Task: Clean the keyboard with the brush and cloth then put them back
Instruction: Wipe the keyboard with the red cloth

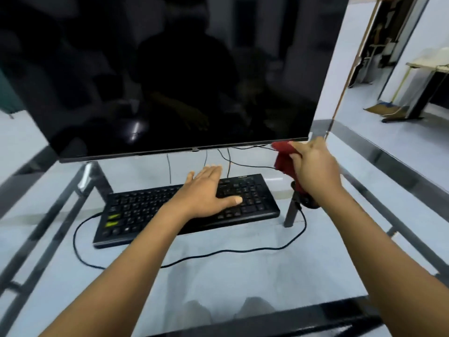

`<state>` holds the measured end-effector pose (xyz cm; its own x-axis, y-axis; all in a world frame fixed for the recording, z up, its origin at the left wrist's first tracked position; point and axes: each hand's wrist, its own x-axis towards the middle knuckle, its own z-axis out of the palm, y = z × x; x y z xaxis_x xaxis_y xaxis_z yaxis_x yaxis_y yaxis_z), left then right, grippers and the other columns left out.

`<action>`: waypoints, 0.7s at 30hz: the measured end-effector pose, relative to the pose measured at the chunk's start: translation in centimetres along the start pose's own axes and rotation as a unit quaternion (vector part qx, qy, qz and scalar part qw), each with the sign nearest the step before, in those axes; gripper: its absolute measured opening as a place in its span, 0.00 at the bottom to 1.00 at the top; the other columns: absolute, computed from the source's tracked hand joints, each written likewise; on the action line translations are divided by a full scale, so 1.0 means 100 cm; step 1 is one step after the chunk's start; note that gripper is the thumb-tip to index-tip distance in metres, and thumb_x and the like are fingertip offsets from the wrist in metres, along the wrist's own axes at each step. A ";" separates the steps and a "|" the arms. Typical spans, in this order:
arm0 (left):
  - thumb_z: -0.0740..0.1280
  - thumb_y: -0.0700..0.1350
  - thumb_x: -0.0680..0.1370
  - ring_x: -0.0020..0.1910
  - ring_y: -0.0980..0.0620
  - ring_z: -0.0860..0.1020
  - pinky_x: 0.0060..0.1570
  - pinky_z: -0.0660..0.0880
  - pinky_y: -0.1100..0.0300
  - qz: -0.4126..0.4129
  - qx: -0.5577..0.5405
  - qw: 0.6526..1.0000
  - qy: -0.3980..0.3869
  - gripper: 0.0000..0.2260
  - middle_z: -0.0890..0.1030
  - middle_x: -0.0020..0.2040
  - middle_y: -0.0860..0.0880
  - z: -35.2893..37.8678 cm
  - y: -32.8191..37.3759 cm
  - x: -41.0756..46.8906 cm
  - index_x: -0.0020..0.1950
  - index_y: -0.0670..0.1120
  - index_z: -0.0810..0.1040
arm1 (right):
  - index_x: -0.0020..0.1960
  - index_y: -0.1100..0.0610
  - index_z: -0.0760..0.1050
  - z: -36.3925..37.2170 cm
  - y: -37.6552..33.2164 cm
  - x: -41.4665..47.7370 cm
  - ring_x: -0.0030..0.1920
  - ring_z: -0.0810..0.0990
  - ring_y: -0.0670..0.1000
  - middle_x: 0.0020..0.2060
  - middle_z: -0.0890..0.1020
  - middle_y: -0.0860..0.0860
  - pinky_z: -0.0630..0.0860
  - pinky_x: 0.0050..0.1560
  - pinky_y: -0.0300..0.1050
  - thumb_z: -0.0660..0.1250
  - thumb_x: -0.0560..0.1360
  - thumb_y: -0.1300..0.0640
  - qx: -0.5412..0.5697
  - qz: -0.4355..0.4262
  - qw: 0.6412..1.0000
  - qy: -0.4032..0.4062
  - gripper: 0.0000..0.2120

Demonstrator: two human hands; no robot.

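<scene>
A black keyboard (150, 210) lies on the glass table, tilted so its right end is farther away. My left hand (206, 188) rests flat on the keyboard's right half, fingers spread, holding nothing. My right hand (313, 164) is raised to the right of the keyboard and grips a red cloth (283, 156), which hangs bunched from the fingers just under the monitor's lower right corner. Below that hand a dark object with a red part (307, 201) sits on the table, partly hidden; I cannot tell whether it is the brush.
A large dark monitor (170, 76) stands right behind the keyboard on two black legs (291, 212). The keyboard's black cable (218, 254) loops across the glass table (243, 283) in front. Other cables hang behind. The table's metal frame (379, 152) runs along both sides.
</scene>
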<state>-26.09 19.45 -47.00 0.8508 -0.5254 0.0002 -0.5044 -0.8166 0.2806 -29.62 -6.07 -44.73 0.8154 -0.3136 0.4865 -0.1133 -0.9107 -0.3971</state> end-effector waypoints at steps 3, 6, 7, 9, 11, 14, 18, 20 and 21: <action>0.64 0.72 0.68 0.78 0.49 0.44 0.75 0.43 0.46 -0.036 0.006 0.999 -0.035 0.52 0.46 0.80 0.47 -0.005 -0.027 -0.026 0.79 0.46 0.44 | 0.62 0.39 0.74 0.015 -0.040 -0.020 0.45 0.75 0.52 0.45 0.65 0.46 0.66 0.42 0.41 0.59 0.80 0.54 0.036 -0.042 0.996 -0.065 0.15; 0.67 0.72 0.65 0.78 0.51 0.41 0.75 0.41 0.46 -0.066 0.002 0.996 -0.061 0.56 0.44 0.80 0.47 0.003 -0.040 -0.038 0.79 0.45 0.43 | 0.67 0.39 0.72 0.042 -0.070 -0.053 0.49 0.76 0.54 0.50 0.70 0.50 0.72 0.47 0.44 0.61 0.80 0.52 0.036 -0.130 0.976 -0.171 0.17; 0.67 0.72 0.65 0.77 0.51 0.41 0.75 0.40 0.46 -0.069 -0.004 0.996 -0.062 0.56 0.44 0.80 0.47 0.005 -0.042 -0.038 0.79 0.44 0.44 | 0.68 0.42 0.73 0.051 -0.080 -0.066 0.51 0.77 0.54 0.51 0.72 0.51 0.72 0.48 0.44 0.62 0.80 0.52 0.025 -0.178 0.963 -0.202 0.18; 0.68 0.72 0.64 0.77 0.52 0.40 0.75 0.40 0.46 -0.073 -0.012 0.995 -0.063 0.56 0.44 0.79 0.49 0.008 -0.044 -0.036 0.79 0.45 0.44 | 0.68 0.45 0.73 0.068 -0.085 -0.078 0.53 0.76 0.55 0.51 0.74 0.52 0.69 0.48 0.45 0.63 0.79 0.54 -0.008 -0.255 0.944 -0.210 0.18; 0.68 0.72 0.64 0.77 0.52 0.40 0.75 0.40 0.46 -0.070 -0.012 0.996 -0.062 0.56 0.44 0.79 0.49 0.008 -0.044 -0.035 0.79 0.45 0.45 | 0.67 0.43 0.75 0.076 -0.075 -0.063 0.55 0.75 0.55 0.51 0.75 0.51 0.69 0.52 0.48 0.63 0.79 0.55 -0.045 -0.219 0.959 -0.175 0.17; 0.68 0.73 0.63 0.78 0.52 0.41 0.75 0.40 0.46 -0.064 -0.015 0.996 -0.052 0.56 0.45 0.80 0.50 0.008 -0.047 -0.036 0.79 0.46 0.46 | 0.66 0.44 0.75 0.081 -0.059 -0.033 0.58 0.74 0.57 0.54 0.74 0.53 0.67 0.58 0.51 0.58 0.81 0.51 -0.076 -0.033 0.987 -0.139 0.15; 0.68 0.73 0.63 0.78 0.53 0.42 0.76 0.41 0.47 -0.060 -0.015 0.997 -0.035 0.56 0.46 0.80 0.50 0.011 -0.049 -0.038 0.79 0.45 0.47 | 0.69 0.43 0.72 0.081 -0.091 -0.068 0.55 0.74 0.51 0.53 0.75 0.50 0.62 0.59 0.51 0.55 0.82 0.45 -0.011 -0.148 0.965 -0.215 0.18; 0.67 0.73 0.63 0.78 0.53 0.42 0.76 0.41 0.47 -0.059 -0.015 0.998 -0.029 0.56 0.46 0.80 0.50 0.012 -0.049 -0.039 0.79 0.45 0.48 | 0.69 0.43 0.72 0.077 -0.090 -0.074 0.52 0.75 0.50 0.51 0.75 0.49 0.63 0.56 0.48 0.56 0.82 0.46 -0.012 -0.227 0.947 -0.226 0.17; 0.67 0.73 0.63 0.78 0.53 0.42 0.76 0.41 0.47 -0.057 -0.015 0.998 -0.026 0.56 0.46 0.80 0.50 0.012 -0.049 -0.040 0.79 0.45 0.48 | 0.69 0.42 0.72 0.077 -0.084 -0.062 0.52 0.76 0.51 0.52 0.76 0.50 0.65 0.55 0.48 0.56 0.82 0.46 -0.042 -0.226 0.950 -0.211 0.17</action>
<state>-27.19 25.24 -49.49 0.8930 -0.4422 -0.0838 -0.3994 -0.8645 0.3053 -29.32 5.61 -50.43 0.9446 0.2336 0.2307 0.2717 -0.9507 -0.1496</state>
